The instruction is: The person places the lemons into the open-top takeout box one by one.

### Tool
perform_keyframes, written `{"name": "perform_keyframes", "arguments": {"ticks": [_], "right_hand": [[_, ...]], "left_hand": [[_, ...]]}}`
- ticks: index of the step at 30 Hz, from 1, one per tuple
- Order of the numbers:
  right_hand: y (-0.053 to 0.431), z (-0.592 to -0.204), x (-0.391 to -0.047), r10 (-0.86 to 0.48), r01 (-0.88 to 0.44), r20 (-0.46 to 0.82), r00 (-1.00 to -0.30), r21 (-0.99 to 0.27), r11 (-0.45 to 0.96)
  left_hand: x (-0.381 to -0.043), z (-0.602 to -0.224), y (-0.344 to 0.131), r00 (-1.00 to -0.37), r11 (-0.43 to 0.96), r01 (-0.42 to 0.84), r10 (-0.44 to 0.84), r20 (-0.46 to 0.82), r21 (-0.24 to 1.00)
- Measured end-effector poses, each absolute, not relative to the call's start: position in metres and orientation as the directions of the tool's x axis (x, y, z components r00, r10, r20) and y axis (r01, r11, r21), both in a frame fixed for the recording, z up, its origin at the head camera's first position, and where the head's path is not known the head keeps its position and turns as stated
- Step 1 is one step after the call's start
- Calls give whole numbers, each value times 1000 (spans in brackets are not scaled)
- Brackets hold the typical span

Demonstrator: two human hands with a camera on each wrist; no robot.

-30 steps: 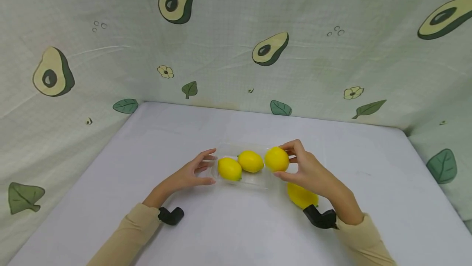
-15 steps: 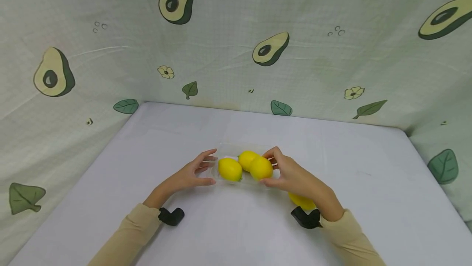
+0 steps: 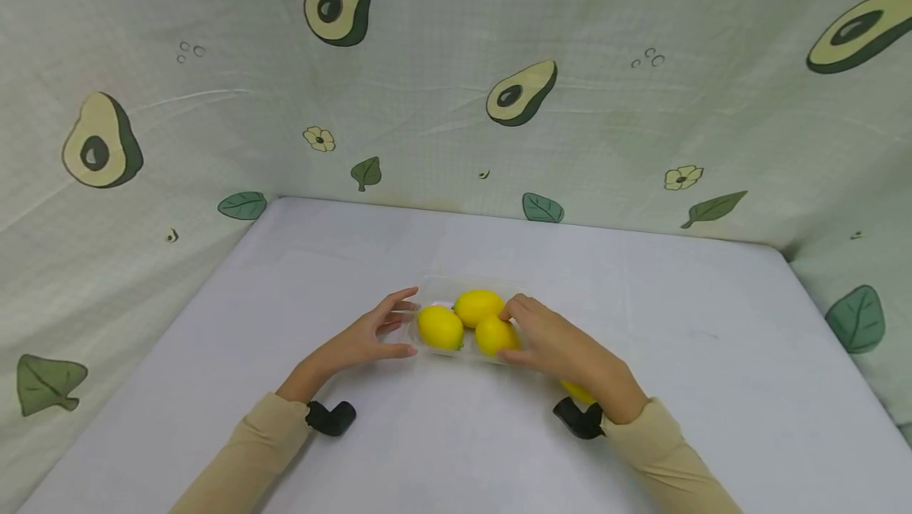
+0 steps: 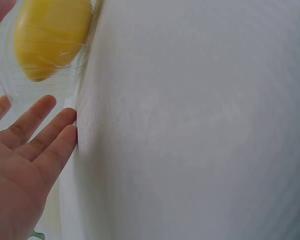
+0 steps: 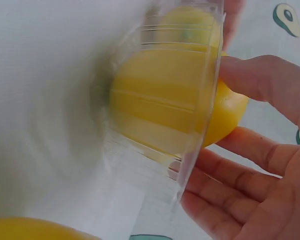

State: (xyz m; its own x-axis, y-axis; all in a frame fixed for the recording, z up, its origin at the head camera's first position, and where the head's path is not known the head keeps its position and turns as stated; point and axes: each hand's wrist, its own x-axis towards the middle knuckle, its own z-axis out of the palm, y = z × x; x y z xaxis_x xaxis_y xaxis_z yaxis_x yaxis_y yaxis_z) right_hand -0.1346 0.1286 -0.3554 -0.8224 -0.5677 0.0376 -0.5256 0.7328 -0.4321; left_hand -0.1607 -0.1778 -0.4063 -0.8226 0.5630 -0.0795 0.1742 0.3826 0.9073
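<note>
A clear plastic box (image 3: 442, 286) sits on the table with three yellow lemons inside: a left lemon (image 3: 439, 329), a back lemon (image 3: 479, 306) and a front-right lemon (image 3: 495, 336). My right hand (image 3: 552, 340) reaches over the box's right end. In the right wrist view, thumb and forefinger hold the front-right lemon (image 5: 162, 102), most of which is down behind the clear wall. At the box's left end, my left hand (image 3: 359, 336) is spread, fingertips right at the wall, as the left wrist view also shows beside a lemon (image 4: 52, 40).
Another lemon (image 3: 579, 393) lies on the white table (image 3: 442, 443) outside the box, partly hidden under my right forearm. Black wrist mounts (image 3: 331, 417) stick out from both cuffs. A curtain printed with avocados (image 3: 522, 94) hangs behind the table.
My right hand has carried a lemon leftward from the box's right end and lowered it in beside the other two. The left hand has stayed in place.
</note>
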Motion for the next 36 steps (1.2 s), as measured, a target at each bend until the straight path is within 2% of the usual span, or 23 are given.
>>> {"name": "perform_keyframes", "arguments": {"ticks": [6,15,21,26,30,36], "right_hand": [[124,-352,-135,-564,-535,30,-825,-361,764],[117,-355,-135,-637,-628,93,-765,-328,706],[113,-359,-136,-607,-610,121,-785,-313,728],[108,-362,-138,-600,-616,142,-787,-241,750],[104,-363,-137,-619,-647,192,-762,-175,742],[113,-360,-132,-589,-614,173,-789,-225,757]], "left_hand": [[-161,-407,-179,-826,387,177,559,-78,905],[-160,-406,-180,-830,392,175,552,-79,903],[-159,-407,-177,-827,387,193,558,-62,902],[-159,-407,-178,-828,386,193,558,-61,902],[-160,-407,-177,-829,385,191,556,-62,903],[-159,-406,-176,-826,391,201,561,-59,898]]}}
